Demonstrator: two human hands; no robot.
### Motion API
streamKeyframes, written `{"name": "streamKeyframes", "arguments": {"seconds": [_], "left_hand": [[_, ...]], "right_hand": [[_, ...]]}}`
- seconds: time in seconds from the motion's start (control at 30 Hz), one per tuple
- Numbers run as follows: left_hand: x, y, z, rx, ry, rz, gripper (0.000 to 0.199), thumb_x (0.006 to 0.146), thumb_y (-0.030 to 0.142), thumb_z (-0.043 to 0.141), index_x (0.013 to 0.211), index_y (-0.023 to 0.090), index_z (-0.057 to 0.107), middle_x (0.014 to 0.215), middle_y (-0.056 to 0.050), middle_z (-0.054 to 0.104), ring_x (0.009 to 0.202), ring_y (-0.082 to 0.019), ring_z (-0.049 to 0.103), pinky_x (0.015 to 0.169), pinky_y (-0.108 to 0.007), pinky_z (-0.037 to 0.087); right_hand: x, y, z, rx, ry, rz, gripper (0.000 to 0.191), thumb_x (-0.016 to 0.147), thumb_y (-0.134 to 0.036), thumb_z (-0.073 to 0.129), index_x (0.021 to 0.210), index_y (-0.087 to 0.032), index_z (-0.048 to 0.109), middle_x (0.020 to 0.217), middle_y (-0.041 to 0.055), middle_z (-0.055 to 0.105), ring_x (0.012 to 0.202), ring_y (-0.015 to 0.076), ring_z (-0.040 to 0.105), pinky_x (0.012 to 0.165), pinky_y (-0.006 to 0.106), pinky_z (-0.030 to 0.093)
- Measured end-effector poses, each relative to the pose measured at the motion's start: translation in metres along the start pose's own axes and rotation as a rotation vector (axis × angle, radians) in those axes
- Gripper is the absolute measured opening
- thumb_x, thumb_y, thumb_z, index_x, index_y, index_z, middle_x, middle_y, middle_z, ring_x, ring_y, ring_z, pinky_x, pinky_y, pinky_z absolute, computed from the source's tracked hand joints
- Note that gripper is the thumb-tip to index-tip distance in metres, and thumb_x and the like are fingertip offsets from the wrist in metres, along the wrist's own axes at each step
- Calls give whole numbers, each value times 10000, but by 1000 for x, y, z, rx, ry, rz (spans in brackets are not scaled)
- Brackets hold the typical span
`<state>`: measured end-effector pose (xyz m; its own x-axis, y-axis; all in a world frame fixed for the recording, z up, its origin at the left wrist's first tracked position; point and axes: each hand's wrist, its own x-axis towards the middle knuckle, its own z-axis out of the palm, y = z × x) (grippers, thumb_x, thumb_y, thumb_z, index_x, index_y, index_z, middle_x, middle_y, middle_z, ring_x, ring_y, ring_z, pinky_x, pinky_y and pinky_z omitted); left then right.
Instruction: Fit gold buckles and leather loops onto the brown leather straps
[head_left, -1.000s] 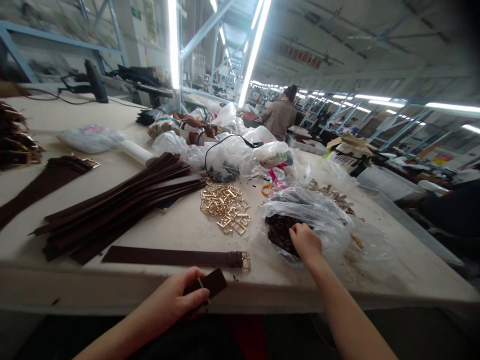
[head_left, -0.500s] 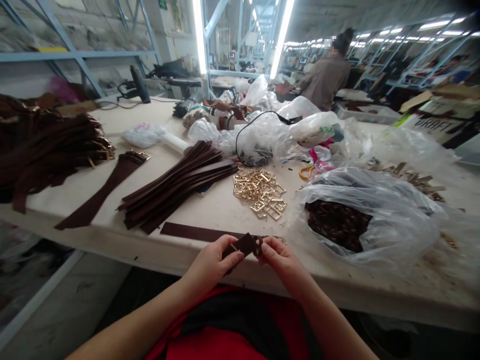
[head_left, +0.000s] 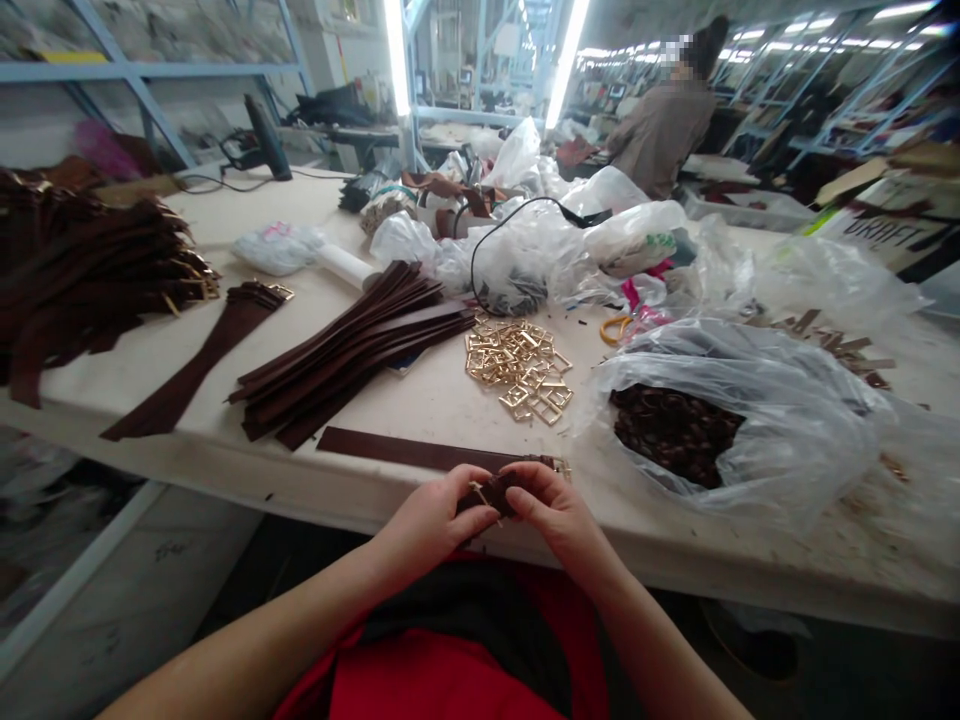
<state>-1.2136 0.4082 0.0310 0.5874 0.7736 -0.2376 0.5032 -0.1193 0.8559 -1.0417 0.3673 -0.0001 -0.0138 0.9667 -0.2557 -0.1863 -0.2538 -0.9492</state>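
Note:
Close to my body, my left hand [head_left: 439, 508] pinches a dark brown leather belt strap [head_left: 495, 492] with a gold buckle pin showing by the thumb. My right hand [head_left: 553, 505] is closed at the strap's other end, its fingers around a small brown belt loop that they mostly hide. Just beyond both hands lies another brown belt [head_left: 397, 447], with a gold buckle [head_left: 561, 467] at its right end. A pile of gold buckles [head_left: 517, 360] sits farther back. To the right, an open clear plastic bag [head_left: 810, 430] holds many small brown loops [head_left: 675, 430].
A stack of brown straps [head_left: 345, 360] lies left of the buckles, beside a buckled strap bundle [head_left: 202, 360]. Buckled belts [head_left: 90, 270] are heaped at far left. Plastic bags [head_left: 525, 245] and orange-handled scissors [head_left: 613, 328] lie behind. A person [head_left: 664, 125] stands in the background.
My right hand has moved left against the strap, bringing the small loop onto its end. The fingers of both hands are now closer together. The view has tipped down slightly.

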Motion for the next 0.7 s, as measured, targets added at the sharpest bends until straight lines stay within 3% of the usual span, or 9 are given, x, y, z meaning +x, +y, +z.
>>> {"name": "streamKeyframes", "arguments": {"seconds": [0.07, 0.23, 0.4, 0.5, 0.6, 0.7], "left_hand": [[-1, -2, 0, -74, 15, 4, 404, 762, 309, 550, 1137, 181, 469, 982, -36, 637, 870, -174, 581, 785, -274, 428], [-4, -4, -7, -194, -122, 30, 459, 804, 228, 455, 1249, 166, 361, 1041, -55, 625, 891, -156, 582, 782, -266, 447], [-5, -7, -7, -205, -96, 23, 484, 790, 183, 444, 1263, 150, 347, 1058, -65, 622, 931, -164, 579, 839, -289, 433], [-7, -6, -5, -177, -81, 29, 470, 792, 179, 436, 1256, 163, 366, 1066, -56, 620, 954, -166, 572, 869, -294, 421], [-9, -4, -6, -119, -40, 46, 465, 789, 169, 440, 1251, 181, 385, 1090, -51, 611, 989, -170, 555, 901, -298, 402], [-11, -2, -7, -69, -29, 46, 477, 791, 179, 436, 1264, 200, 379, 1078, -44, 614, 979, -175, 558, 897, -304, 403]], "right_hand": [[-1, 2, 4, -6, -35, 29, 280, 686, -397, 660, 865, -189, 609, 728, -15, 598, 636, 110, 507, 604, 241, 402], [-5, 0, 8, 61, -46, 80, 303, 664, -400, 684, 885, -198, 635, 789, -7, 631, 696, 127, 531, 675, 259, 413], [-5, 4, 15, 346, 6, 130, 442, 756, -577, 488, 806, -169, 650, 762, 41, 630, 668, 146, 522, 608, 268, 412], [-6, 12, 21, 378, 46, 169, 265, 703, -445, 634, 715, -181, 617, 656, -4, 581, 589, 110, 473, 558, 228, 380], [-9, 21, 25, 310, 49, 155, 205, 692, -354, 674, 801, -191, 611, 713, -21, 576, 599, 86, 454, 561, 200, 363], [-12, 27, 26, 354, -71, 294, 322, 721, -436, 623, 924, -187, 608, 741, 4, 583, 610, 98, 493, 557, 212, 383]]}}
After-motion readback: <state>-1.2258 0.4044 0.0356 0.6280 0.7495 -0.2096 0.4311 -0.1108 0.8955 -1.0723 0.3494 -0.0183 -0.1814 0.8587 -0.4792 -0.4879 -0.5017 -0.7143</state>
